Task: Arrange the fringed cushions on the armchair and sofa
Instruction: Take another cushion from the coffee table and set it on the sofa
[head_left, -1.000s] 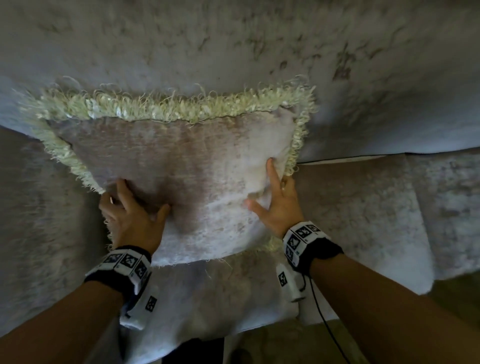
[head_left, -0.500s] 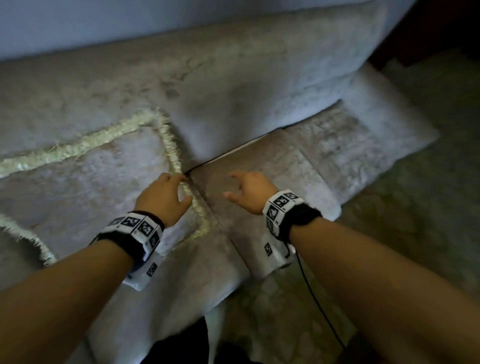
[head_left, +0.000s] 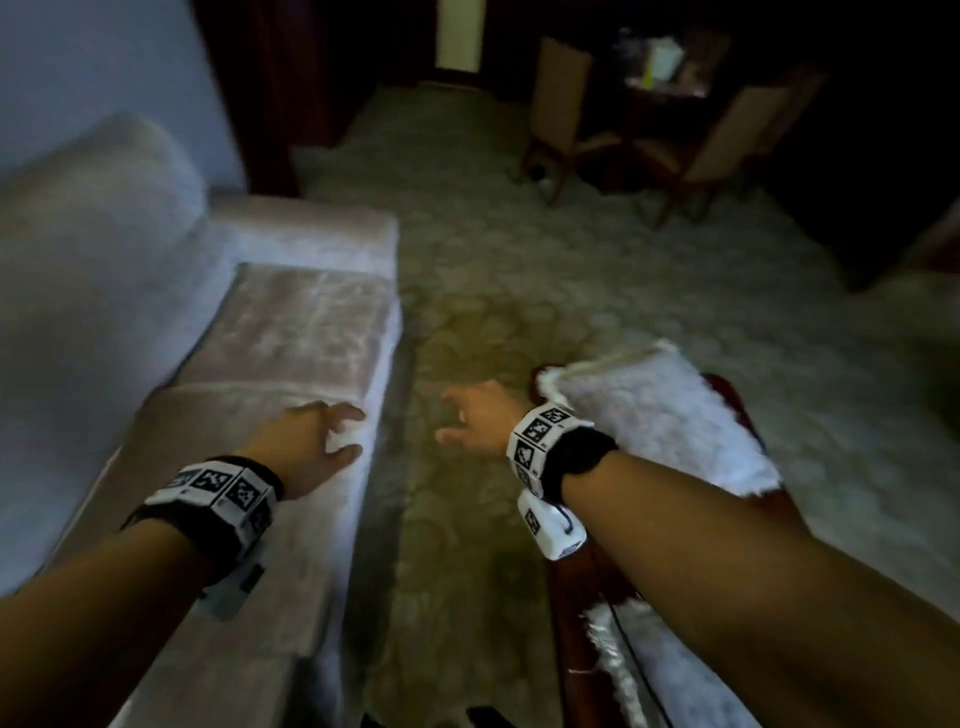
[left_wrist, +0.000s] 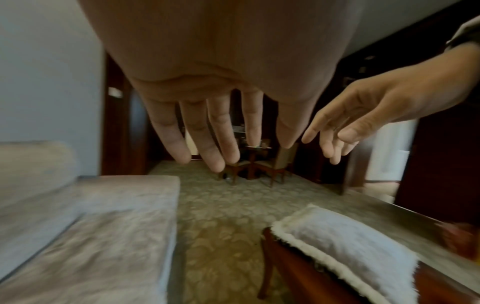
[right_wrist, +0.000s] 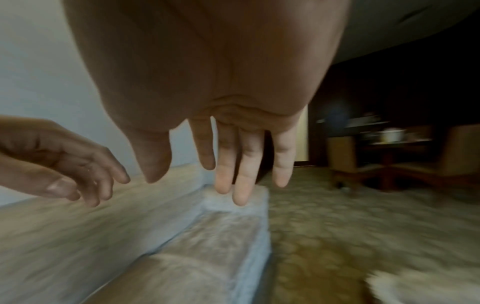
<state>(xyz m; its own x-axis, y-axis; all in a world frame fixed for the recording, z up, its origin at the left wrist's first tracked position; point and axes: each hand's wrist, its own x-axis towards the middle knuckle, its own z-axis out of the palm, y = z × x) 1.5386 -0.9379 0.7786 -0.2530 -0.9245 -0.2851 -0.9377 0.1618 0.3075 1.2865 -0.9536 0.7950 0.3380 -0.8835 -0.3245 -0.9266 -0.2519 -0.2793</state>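
A pale fringed cushion (head_left: 660, 415) lies on a red-brown wooden piece of furniture (head_left: 727, 389) to my right; in the left wrist view this cushion (left_wrist: 345, 246) shows its white fringe. The edge of a second fringed cushion (head_left: 618, 665) shows at the bottom right. The grey velvet sofa (head_left: 291, 322) runs along the left. My left hand (head_left: 348, 434) hovers over the sofa seat's front edge, fingers loose and empty. My right hand (head_left: 457, 415) hangs over the carpet just left of the cushion, fingers spread, holding nothing. Both wrist views are blurred but show straight fingers (left_wrist: 221, 144) (right_wrist: 244, 174).
Patterned green-beige carpet (head_left: 519, 260) fills the strip between the sofa and the wooden furniture. Wooden dining chairs (head_left: 566, 119) and a table stand at the far end. A dark cabinet (head_left: 883, 182) is at the right, a doorway beyond.
Both hands have come off the fringed cushion they pressed against the sofa back. My view has swung right along the sofa, and the hands now hang empty.
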